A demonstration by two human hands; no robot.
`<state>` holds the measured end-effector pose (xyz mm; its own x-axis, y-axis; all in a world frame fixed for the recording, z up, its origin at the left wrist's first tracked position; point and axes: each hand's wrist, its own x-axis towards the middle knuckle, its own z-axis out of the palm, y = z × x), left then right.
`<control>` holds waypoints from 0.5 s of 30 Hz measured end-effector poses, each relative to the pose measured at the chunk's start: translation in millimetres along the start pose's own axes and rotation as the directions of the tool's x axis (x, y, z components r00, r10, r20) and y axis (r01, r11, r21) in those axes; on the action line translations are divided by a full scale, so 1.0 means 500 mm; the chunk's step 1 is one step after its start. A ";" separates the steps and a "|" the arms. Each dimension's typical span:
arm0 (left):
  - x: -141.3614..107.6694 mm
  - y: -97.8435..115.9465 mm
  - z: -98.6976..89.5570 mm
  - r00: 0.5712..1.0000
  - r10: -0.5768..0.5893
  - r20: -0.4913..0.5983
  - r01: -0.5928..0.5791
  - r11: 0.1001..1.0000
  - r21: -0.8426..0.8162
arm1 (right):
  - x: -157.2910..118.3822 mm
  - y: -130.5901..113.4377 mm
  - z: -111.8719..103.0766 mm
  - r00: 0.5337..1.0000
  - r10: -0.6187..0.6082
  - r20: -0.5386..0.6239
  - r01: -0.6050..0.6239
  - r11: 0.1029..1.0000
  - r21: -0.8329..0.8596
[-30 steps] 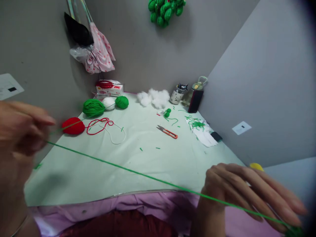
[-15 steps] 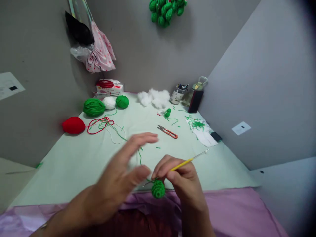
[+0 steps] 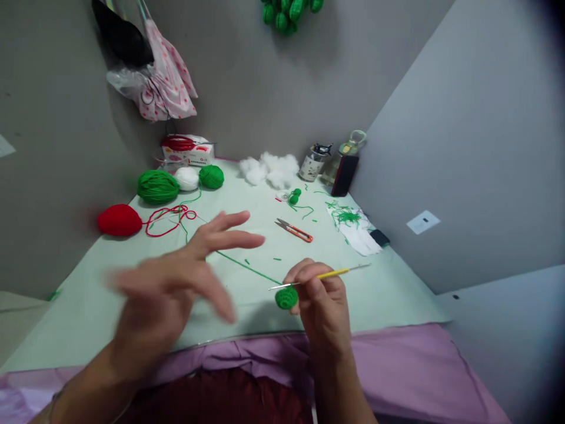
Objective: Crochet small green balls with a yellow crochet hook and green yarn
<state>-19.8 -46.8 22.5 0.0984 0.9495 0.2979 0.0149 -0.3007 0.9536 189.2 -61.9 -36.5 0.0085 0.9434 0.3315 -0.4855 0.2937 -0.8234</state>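
My right hand (image 3: 320, 294) pinches a crochet hook with a yellow handle (image 3: 333, 274), its metal tip pointing left. A small round green crocheted piece (image 3: 286, 298) hangs just under the hook's shaft, against my right fingers. From it a green strand (image 3: 247, 266) stretches up and left, passing behind my left hand (image 3: 185, 265). That hand is raised over the table's left-centre, fingers spread and partly blurred, and no object shows in it. The hook and green piece are right of it, apart from its fingers.
Orange snips (image 3: 295, 230) lie mid-table. Green (image 3: 158, 186), white (image 3: 187, 178) and red yarn (image 3: 120, 220) sit at the left. White stuffing (image 3: 270, 169), a pen jar (image 3: 312, 165) and a dark phone (image 3: 345, 175) stand behind. Green scraps lie on white paper (image 3: 364, 240).
My left hand has moved left and its fingers have spread wider. My right hand, with the hook and green piece, is higher. The green strand is now drawn straight. The view has shifted slightly.
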 end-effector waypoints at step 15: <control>-0.025 -0.090 0.079 0.852 -0.412 0.324 0.523 0.706 -0.478 | -0.014 0.027 0.010 0.989 -0.127 -0.073 0.109 0.970 -0.217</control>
<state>17.5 -48.6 -25.7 0.3997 0.9038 -0.1530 -0.4136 0.3268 0.8498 178.4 -65.2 -47.5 0.1340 0.9070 0.3992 -0.2801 0.4211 -0.8627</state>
